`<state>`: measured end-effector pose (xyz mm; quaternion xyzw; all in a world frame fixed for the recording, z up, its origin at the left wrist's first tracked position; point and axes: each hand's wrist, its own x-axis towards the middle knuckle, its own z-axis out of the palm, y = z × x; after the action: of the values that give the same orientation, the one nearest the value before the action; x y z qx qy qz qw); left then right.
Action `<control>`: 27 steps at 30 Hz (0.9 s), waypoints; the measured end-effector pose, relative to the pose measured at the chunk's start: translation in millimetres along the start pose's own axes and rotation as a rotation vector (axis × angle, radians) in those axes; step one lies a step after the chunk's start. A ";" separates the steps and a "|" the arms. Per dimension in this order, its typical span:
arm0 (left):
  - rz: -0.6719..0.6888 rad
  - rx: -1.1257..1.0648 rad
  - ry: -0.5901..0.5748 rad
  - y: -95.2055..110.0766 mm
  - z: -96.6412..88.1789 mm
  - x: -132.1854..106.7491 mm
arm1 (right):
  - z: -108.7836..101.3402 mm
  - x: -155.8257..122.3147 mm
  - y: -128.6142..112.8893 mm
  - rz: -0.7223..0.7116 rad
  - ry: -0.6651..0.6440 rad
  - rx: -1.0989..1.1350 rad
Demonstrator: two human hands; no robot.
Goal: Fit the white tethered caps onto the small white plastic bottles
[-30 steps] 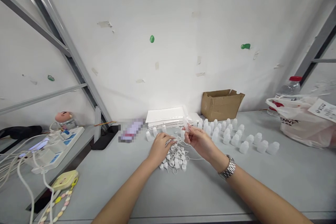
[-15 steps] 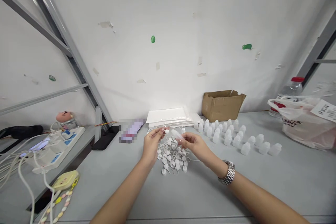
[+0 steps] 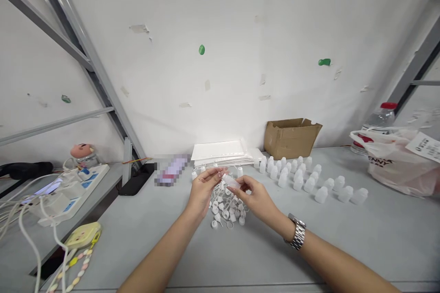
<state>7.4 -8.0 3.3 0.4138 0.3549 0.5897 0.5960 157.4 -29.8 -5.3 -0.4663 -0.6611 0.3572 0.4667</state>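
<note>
Left hand (image 3: 201,188) and right hand (image 3: 252,194) have closed the gap of half a second ago; the small bottle (image 3: 231,181) and white cap (image 3: 223,175) now meet at frame centre.

Nearest, lower left: bead strap (image 3: 81,263) in pink, yellow and white, beside a pale yellow case (image 3: 81,235). Metal-band watch (image 3: 298,233) on the right wrist.

Hands: right one pinches the bottle's body, thumb and fingers narrow about it, bottle tilted above the table. Left one in a narrow pinch on the cap at the bottle's upper-left end; fingers cover most of it, cannot tell how it sits. Below both, centre: heap of white caps (image 3: 226,213) with loops and thin tips.

Right of centre: loose rows of translucent bottles (image 3: 310,185), upright. Left edge: white power strip (image 3: 87,191), blue patches, cables. Phone-like slab (image 3: 172,170) left of centre, pixelated, unreadable.

Right edge: plastic bag (image 3: 398,167), "ENNY" legible in dark print; smaller line beneath not readable. White tag (image 3: 424,146) on it, print too small. Behind, red-capped bottle (image 3: 380,119), label unread.

Farther, centre: stack of white sheets (image 3: 218,151); open cardboard box (image 3: 292,141) right of it. Wall (image 3: 233,9) behind, tape scraps, green patches.
</note>
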 end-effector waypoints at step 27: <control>-0.149 0.064 -0.217 5.1 6.1 -13.8 | -1.0 -0.4 4.7 0.240 -0.512 0.922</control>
<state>10.2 -22.5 9.5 0.4665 0.3368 0.4838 0.6595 159.7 -28.6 -9.4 -0.1831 -0.4705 0.7634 0.4029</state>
